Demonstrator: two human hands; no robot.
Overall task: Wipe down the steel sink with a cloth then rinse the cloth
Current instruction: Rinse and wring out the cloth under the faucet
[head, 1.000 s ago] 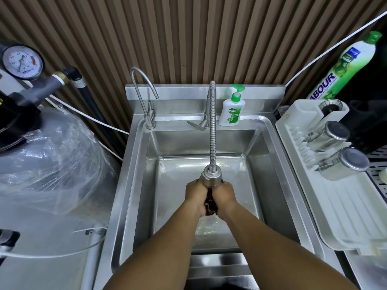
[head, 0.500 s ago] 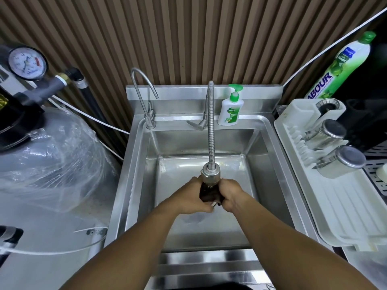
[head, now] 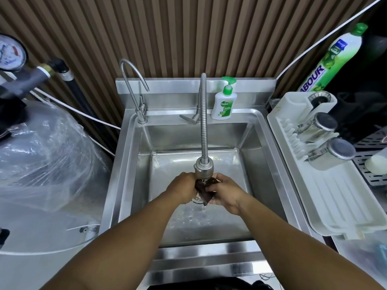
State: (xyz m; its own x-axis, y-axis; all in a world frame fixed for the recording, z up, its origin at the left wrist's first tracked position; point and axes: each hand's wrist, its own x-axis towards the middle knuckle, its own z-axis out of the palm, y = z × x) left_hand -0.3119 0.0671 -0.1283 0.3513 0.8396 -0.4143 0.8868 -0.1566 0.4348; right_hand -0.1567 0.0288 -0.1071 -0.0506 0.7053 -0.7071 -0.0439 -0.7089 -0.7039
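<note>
Grips left end of dark cloth [head: 201,188] with left hand [head: 182,188], fingers curled, at centre frame. Holds cloth bunched between both hands, touching each and equally near both, directly below spray head [head: 204,169], above floor of steel sink [head: 125,164], long axis left to right, tail drooping toward lower frame. Pinches right end with right hand [head: 226,192]. Judged: rinsing stage; hold cloth centred under spray head.

Two taps [head: 141,114] [head: 203,122], two steel cups [head: 318,126] [head: 333,153], two bottles [head: 223,105] [head: 333,57] (one pump-topped), one cloth [head: 202,188]

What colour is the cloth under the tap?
The cloth is dark brown, clearest in the head view.
</note>
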